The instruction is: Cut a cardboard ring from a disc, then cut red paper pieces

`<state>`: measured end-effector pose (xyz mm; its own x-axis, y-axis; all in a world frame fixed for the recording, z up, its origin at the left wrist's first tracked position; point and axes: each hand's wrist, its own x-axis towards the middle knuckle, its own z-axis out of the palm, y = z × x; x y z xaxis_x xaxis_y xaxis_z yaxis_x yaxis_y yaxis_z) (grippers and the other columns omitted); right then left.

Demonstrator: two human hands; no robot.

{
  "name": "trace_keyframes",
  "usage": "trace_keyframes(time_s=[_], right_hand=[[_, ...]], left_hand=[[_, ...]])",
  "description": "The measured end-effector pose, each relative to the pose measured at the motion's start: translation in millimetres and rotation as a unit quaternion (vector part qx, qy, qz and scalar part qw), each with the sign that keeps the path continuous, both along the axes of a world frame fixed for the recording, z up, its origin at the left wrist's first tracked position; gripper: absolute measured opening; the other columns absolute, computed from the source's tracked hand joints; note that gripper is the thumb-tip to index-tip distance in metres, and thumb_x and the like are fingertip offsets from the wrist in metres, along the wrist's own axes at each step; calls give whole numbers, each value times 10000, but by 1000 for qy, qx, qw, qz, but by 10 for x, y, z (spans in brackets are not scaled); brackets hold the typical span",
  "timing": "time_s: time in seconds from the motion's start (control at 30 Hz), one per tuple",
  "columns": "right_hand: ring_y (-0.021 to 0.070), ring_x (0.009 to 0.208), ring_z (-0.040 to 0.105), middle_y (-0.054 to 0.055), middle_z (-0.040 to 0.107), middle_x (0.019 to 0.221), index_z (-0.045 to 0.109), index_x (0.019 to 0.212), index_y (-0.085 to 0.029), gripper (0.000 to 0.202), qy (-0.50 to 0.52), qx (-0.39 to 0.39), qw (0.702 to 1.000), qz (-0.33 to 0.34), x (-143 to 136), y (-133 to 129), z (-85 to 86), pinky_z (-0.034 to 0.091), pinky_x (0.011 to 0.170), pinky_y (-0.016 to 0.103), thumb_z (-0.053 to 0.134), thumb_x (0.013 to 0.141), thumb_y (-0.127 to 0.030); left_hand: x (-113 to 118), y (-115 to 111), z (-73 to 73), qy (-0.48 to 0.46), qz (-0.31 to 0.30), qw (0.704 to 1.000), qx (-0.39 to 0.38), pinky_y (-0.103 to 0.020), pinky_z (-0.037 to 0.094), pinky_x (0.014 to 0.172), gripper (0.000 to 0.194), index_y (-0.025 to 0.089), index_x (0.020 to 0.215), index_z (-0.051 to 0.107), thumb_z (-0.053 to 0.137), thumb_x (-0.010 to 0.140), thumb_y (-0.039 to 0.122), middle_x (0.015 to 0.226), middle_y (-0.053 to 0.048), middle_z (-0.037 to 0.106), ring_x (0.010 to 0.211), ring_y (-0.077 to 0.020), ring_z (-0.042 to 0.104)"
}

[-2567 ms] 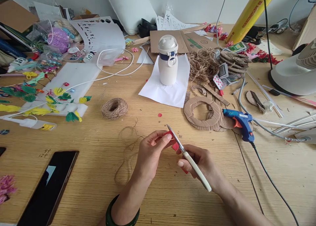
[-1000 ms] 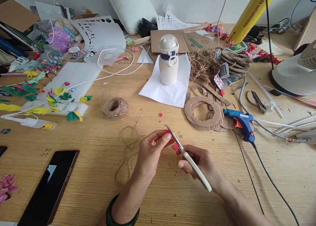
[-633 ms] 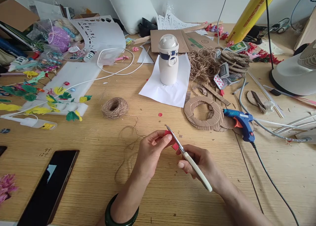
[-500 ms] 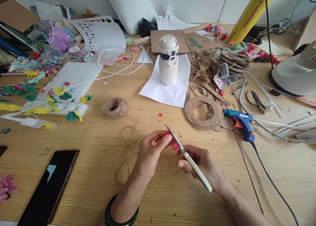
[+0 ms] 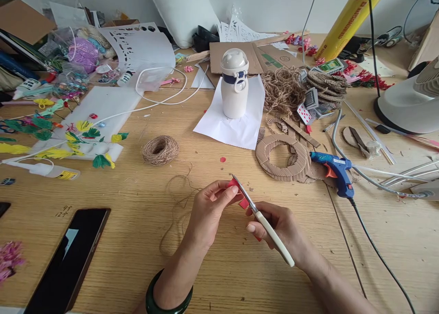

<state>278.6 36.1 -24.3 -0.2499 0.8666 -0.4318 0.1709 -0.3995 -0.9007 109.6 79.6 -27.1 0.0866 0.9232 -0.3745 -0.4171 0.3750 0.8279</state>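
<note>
Between thumb and fingers, my left hand [image 5: 212, 208] pinches a small piece of red paper [image 5: 243, 203]. My right hand [image 5: 277, 227] is closed on scissors [image 5: 270, 231] with cream handles, their blades pointing up and left against the red paper. Part of the handles and the lower fingers are hidden. A small red disc [image 5: 222, 159] lies on the table just beyond the blade tips. Loose twine runs beside my left hand from a twine coil [image 5: 160, 150].
A white bottle [image 5: 234, 92] stands on white paper [image 5: 252, 133] ahead. Right of it are a cardboard ring [image 5: 262, 156] and a blue glue gun [image 5: 339, 170] with its cord. A phone [image 5: 70, 259] lies at left front. Craft flowers and yarn crowd the back left; a fan [image 5: 401, 103] stands right.
The red paper at my left fingertips shows slightly more and has tilted a little. Both hands and the scissors are almost where they were.
</note>
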Motion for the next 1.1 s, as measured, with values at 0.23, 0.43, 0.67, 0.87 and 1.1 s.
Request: trace_keyframes(time_s=[0.23,0.43,0.67,0.87,1.1], right_hand=[[64,470,344,-57,479,577,616,893,-156,453,6,0,1000,-4,2,6,-15,255,402,216,786,726,-542],[73,488,371,-52,488,582,624,910,-157,461,0,3,1000,-2,7,-6,-42,274,402,216,780,729,-552],[83,502,410,-47,502,591,626,929,-161,451,2,7,1000,-2,9,-19,-76,288,402,212,777,738,-541],[80,490,397,-49,491,580,630,926,-157,457,6,6,1000,-5,1,-13,-71,291,401,213,783,730,-540],[75,483,380,-57,477,577,628,925,-154,471,7,3,1000,1,5,-6,-56,292,404,217,784,725,-551]], left_hand=[[-1,-10,-16,3,-2,1000,2,-304,581,877,137,165,789,745,807,751,282,839,-18,749,832,-137,678],[-4,-3,-18,1,2,1000,3,-299,577,888,139,159,799,746,805,755,277,857,-22,746,848,-135,675],[10,3,10,4,20,1000,-5,-294,582,852,148,152,793,745,810,730,269,827,-25,741,819,-138,677],[21,5,14,6,36,999,-10,-315,576,856,171,145,816,747,810,714,267,839,-38,743,829,-157,692],[23,2,-3,10,29,1000,-2,-290,580,832,150,152,790,744,802,732,278,828,-31,743,818,-144,683]])
